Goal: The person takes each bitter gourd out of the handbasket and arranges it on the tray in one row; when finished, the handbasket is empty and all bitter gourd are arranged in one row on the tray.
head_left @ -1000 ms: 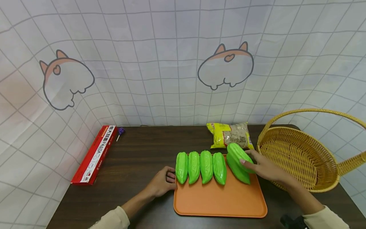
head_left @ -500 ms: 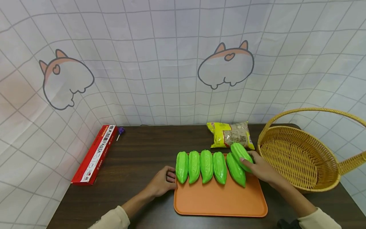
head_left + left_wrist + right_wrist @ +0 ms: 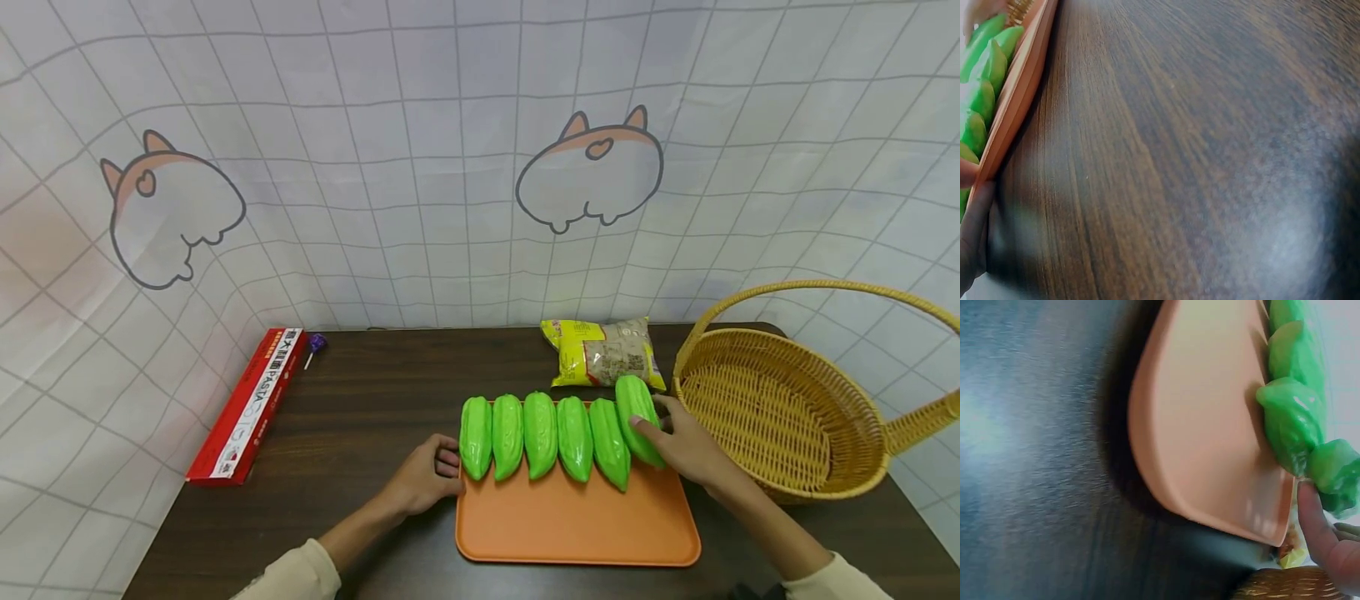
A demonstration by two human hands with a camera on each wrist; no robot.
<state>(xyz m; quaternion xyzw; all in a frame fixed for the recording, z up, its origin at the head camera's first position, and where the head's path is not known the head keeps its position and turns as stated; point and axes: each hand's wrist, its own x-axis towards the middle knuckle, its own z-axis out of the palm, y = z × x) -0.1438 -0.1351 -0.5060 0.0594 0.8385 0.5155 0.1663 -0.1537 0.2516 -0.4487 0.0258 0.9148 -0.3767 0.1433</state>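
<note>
Several bright green, ridged bitter melons (image 3: 540,435), glossy like models, lie side by side along the back half of an orange tray (image 3: 577,533). At the row's right end, my right hand (image 3: 686,442) holds the last bitter melon (image 3: 636,417) between thumb and fingers. That melon leans slightly and overlaps the tray's back right edge. Its neighbour, another bitter melon (image 3: 610,446), lies close on its left. My left hand (image 3: 420,479) grips the tray's left rim; its thumb and a finger (image 3: 975,215) show at that rim in the left wrist view.
A wicker basket (image 3: 757,417) with a tall handle stands right of the tray, close to my right forearm. Behind the tray lies a yellow bag (image 3: 603,354). A red pasta box (image 3: 243,408) and a purple lollipop (image 3: 317,343) lie on the dark table's left side.
My right hand has shifted the last bitter melon right and turned it straighter, beside the row. The melon next to it has swung left, closer to the others. My left hand stays put.
</note>
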